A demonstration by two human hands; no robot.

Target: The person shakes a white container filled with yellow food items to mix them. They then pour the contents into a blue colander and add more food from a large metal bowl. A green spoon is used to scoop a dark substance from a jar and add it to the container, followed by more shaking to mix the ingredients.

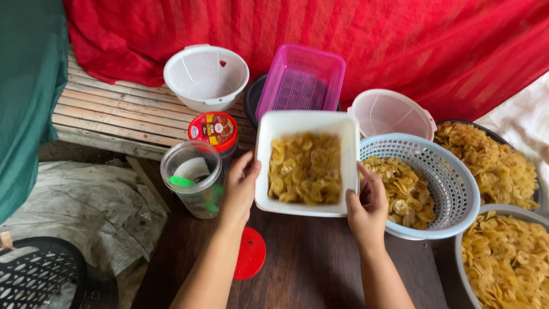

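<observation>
A white square tub (264,171) partly filled with yellow chips sits in the middle over the dark wooden table (309,263). My left hand (241,186) grips its left wall and my right hand (366,206) grips its lower right corner. Just right of the tub stands a pale blue slotted basket (452,177) holding more chips. A clear open jar (191,177) with a green scoop inside stands left of my left hand, and a red lid (251,253) lies flat under my left forearm.
At the back stand a white colander (206,77), a pink basket (300,80) and another white colander (392,111). A red-lidded jar (213,130) is behind the clear one. Two big bowls of chips (497,160) (506,263) fill the right. A black crate (40,274) is lower left.
</observation>
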